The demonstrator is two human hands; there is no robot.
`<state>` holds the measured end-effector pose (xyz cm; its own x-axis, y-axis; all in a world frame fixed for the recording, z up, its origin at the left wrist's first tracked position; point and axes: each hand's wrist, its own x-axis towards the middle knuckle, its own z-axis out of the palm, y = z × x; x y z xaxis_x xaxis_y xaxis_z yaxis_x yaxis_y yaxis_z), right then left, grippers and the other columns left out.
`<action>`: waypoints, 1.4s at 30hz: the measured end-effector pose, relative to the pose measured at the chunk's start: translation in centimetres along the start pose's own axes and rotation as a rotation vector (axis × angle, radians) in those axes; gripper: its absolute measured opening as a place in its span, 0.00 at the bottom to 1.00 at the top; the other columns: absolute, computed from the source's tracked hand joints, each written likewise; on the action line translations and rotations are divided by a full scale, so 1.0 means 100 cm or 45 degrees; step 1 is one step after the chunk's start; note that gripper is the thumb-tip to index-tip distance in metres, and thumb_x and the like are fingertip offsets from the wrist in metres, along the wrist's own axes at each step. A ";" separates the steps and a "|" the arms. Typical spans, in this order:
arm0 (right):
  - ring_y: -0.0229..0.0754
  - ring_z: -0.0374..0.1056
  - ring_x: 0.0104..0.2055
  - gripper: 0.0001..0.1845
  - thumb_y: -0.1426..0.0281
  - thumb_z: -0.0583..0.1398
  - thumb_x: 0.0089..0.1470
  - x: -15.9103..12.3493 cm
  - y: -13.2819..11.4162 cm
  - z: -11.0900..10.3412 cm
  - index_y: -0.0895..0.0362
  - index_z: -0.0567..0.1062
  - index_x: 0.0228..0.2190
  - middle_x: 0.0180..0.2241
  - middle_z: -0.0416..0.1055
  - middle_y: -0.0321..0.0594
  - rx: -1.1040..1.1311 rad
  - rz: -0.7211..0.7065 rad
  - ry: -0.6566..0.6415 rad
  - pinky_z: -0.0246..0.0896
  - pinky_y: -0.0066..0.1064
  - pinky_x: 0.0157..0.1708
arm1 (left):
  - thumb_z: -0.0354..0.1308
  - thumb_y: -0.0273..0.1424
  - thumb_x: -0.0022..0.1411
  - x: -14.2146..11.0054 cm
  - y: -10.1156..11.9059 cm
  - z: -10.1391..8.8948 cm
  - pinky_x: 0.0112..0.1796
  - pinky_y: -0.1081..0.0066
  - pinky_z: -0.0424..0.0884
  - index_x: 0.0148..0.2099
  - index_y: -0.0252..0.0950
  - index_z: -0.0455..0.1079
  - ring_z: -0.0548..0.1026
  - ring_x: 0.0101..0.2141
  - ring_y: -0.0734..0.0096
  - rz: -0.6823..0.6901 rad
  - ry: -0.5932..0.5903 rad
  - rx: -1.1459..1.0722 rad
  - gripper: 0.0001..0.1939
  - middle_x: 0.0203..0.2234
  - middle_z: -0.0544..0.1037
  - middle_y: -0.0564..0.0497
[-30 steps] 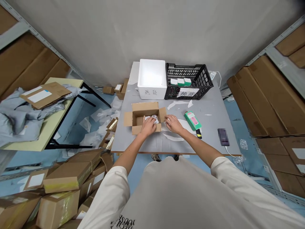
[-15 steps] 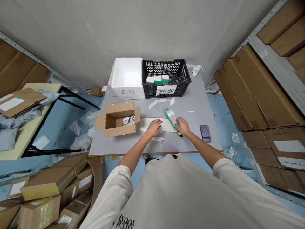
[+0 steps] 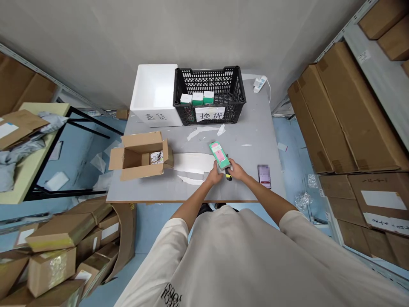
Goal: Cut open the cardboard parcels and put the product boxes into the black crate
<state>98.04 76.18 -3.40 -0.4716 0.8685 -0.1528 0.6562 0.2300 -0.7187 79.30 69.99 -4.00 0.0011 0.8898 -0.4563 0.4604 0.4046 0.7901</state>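
A slim green-and-pink box is tilted on the grey table in front of me. My left hand closes on its near left corner. At the near right corner, my right hand grips the same box. Just below the box, between my hands, a yellow-and-black tool shows in part; it looks like a box cutter. To the left stands an open cardboard box with crumpled printed paper inside.
A white foam box and a black plastic crate holding small white-and-green boxes line the back. A phone lies right, near a white power strip. Torn white paper marks the table. Cartons fill the right shelf.
My left hand has moved right, from the white paper patch to the green-and-pink box. The view has shifted, and my right hand stays at the box's near end.
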 end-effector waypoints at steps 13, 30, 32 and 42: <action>0.47 0.76 0.51 0.30 0.78 0.60 0.53 0.008 -0.016 0.026 0.52 0.73 0.57 0.52 0.79 0.42 0.277 0.081 0.079 0.72 0.43 0.54 | 0.67 0.26 0.51 -0.010 0.009 -0.018 0.55 0.54 0.72 0.75 0.37 0.44 0.76 0.54 0.51 0.089 0.194 -0.245 0.54 0.58 0.73 0.35; 0.44 0.76 0.40 0.23 0.73 0.58 0.56 0.024 -0.070 0.018 0.57 0.77 0.54 0.43 0.76 0.45 0.209 0.119 0.291 0.73 0.37 0.50 | 0.63 0.25 0.52 -0.032 0.020 -0.056 0.53 0.56 0.72 0.75 0.40 0.47 0.75 0.54 0.54 0.228 0.381 -0.075 0.51 0.60 0.68 0.36; 0.44 0.75 0.41 0.24 0.72 0.58 0.57 0.027 -0.074 0.015 0.56 0.76 0.55 0.43 0.77 0.44 0.224 0.122 0.289 0.73 0.39 0.50 | 0.62 0.24 0.52 -0.031 0.020 -0.060 0.54 0.56 0.71 0.75 0.40 0.47 0.74 0.54 0.54 0.258 0.376 -0.076 0.50 0.60 0.69 0.37; 0.52 0.70 0.58 0.49 0.69 0.66 0.51 0.056 -0.073 -0.001 0.54 0.56 0.71 0.68 0.56 0.55 0.138 -0.160 0.081 0.70 0.44 0.56 | 0.57 0.23 0.58 -0.002 0.023 -0.091 0.58 0.52 0.68 0.77 0.40 0.45 0.69 0.61 0.51 0.370 0.309 0.006 0.47 0.65 0.68 0.41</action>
<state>90.67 79.43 1.09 -0.5052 0.8629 -0.0164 0.5257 0.2926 -0.7988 72.27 72.69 1.67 -0.0774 0.9917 -0.1027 0.4758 0.1272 0.8703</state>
